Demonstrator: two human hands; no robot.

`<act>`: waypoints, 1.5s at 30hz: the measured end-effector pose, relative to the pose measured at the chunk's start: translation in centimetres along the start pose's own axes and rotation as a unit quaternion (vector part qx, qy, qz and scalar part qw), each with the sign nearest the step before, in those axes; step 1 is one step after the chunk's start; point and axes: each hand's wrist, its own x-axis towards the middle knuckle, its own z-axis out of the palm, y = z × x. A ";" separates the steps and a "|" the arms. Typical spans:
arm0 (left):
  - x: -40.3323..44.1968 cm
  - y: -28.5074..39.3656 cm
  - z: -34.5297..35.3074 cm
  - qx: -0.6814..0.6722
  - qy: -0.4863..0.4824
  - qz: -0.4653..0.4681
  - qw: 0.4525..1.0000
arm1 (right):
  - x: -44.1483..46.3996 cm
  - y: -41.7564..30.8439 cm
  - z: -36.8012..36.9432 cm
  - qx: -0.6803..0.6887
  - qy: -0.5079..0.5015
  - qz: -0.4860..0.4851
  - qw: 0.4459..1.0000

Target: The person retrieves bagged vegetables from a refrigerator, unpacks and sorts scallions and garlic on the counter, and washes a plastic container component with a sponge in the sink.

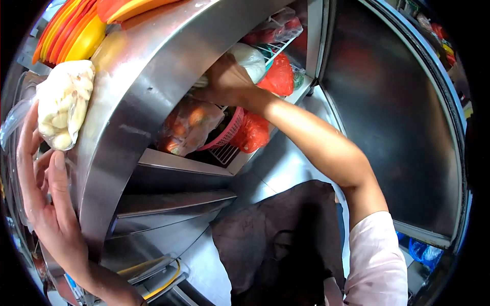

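My left hand [51,194] is at the left edge of the steel counter [115,97], its fingers around the lower side of a clear plastic bag of pale, peeled cloves [65,104]. My right hand [227,84] reaches inside the open fridge; its fingers are hidden behind the counter edge and among the bags. Near it are a white bag [249,61], a clear bag with orange-red vegetables [189,125] and a pink basket [227,133]. Red plastic bags [251,133] lie beside the basket.
Stacked yellow, orange and red plates [76,35] stand on the counter at the upper left. The fridge door [393,117] hangs open at the right. Below are steel drawer fronts [173,204], the tiled floor [255,186] and my dark apron [275,239].
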 end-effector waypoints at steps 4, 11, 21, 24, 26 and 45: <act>0.1 0.0 0.0 -0.005 -0.021 0.002 1.000 | -5.6 -1.6 -2.1 0.054 -0.062 0.191 0.978; 0.2 1.0 0.0 -0.014 0.007 0.004 1.000 | -14.6 -1.9 -3.5 0.383 0.037 0.172 0.907; 0.3 2.1 -1.1 -0.001 0.015 0.018 1.000 | -27.7 -2.8 -11.2 0.693 0.116 0.285 0.652; 0.1 1.9 -1.1 0.006 0.027 0.035 0.999 | -30.6 -3.1 -14.3 0.682 0.123 0.302 0.655; 0.1 2.1 -1.3 -0.001 0.032 0.031 0.999 | -31.6 -3.8 -16.4 0.663 0.124 0.293 0.678; -0.4 1.1 -2.3 -0.029 0.017 0.043 0.999 | -31.2 -17.7 -33.9 0.693 0.329 0.054 0.639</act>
